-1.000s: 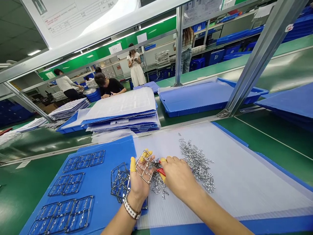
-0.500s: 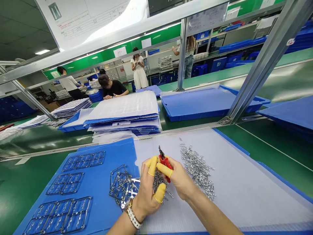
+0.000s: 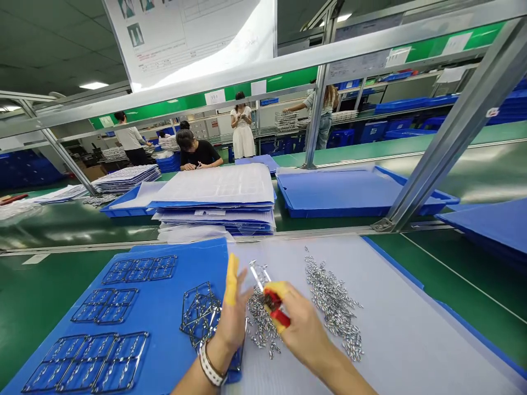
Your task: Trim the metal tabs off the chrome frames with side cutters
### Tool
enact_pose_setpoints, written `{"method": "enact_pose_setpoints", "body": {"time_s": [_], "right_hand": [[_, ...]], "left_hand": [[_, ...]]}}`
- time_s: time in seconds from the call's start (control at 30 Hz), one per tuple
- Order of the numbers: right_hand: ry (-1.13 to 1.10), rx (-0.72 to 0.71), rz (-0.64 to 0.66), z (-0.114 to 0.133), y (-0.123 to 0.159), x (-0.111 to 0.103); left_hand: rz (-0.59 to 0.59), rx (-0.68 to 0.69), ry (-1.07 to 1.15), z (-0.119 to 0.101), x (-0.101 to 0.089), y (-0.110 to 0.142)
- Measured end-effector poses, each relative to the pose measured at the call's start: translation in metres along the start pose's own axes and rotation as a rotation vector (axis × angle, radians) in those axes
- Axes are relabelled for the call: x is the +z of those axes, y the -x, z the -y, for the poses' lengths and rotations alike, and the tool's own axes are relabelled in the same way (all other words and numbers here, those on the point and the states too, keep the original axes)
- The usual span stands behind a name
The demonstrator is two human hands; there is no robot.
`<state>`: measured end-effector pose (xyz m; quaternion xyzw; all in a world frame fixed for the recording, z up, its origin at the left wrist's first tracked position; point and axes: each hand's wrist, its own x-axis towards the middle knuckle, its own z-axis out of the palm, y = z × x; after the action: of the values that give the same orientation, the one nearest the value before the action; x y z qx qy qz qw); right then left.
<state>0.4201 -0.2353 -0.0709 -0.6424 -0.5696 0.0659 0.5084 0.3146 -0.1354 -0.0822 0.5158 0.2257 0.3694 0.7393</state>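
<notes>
My right hand (image 3: 304, 323) is closed around red-handled cutters (image 3: 280, 317); yellow finger cots cover some fingertips. A bright, narrow metal piece (image 3: 258, 274) projects past its thumb side, apparently held along with them, though blur obscures the grip. My left hand (image 3: 233, 321), also with yellow cots, is just to the left, fingers stretched upward and holding nothing. Beneath and between the hands lies a small heap of twisted silvery metal parts (image 3: 263, 323). A larger heap of these parts (image 3: 334, 302) spreads to the right. Tangled dark wire frames (image 3: 200, 315) lie left of my left hand, partly hidden.
Three sets of flat wire frames (image 3: 88, 362) rest on a blue sheet (image 3: 160, 329). The heaps lie on a whitish sheet (image 3: 395, 318). Beyond are stacked sheets (image 3: 214, 186), a blue tray (image 3: 341, 192) and a slanted metal post (image 3: 448, 120). Several people work farther back.
My hands have moved apart, and the left has opened, fingers extended. The cutters have turned in my right hand, and a shiny metal piece now shows beside them. The view has tilted slightly upward.
</notes>
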Motion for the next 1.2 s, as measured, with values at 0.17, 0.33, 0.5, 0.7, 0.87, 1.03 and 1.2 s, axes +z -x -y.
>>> {"method": "enact_pose_setpoints", "body": {"time_s": [0.17,0.33,0.5,0.7,0.87,1.03,1.2], "right_hand": [[0.307,-0.387,0.175,0.003,0.013,0.022],[0.337,-0.3,0.249,0.011,0.016,0.019],[0.583,-0.036,0.183,0.011,0.001,0.004],[0.764,0.117,0.285,0.01,-0.015,0.007],[0.783,0.149,0.292,0.013,-0.016,0.009],[0.772,0.168,0.328,0.016,-0.018,0.008],[0.751,0.186,0.328,0.019,-0.019,0.005]], "left_hand": [[0.142,-0.512,0.597,-0.003,-0.002,-0.015],[0.111,-0.472,0.671,-0.001,-0.006,-0.018],[0.024,-0.401,0.665,-0.001,-0.002,-0.015],[0.011,-0.357,0.568,0.007,0.002,-0.012],[0.031,-0.308,0.504,0.012,0.002,-0.011],[0.013,-0.298,0.467,0.016,0.0,-0.011],[0.012,-0.287,0.452,0.017,0.0,-0.012]]}}
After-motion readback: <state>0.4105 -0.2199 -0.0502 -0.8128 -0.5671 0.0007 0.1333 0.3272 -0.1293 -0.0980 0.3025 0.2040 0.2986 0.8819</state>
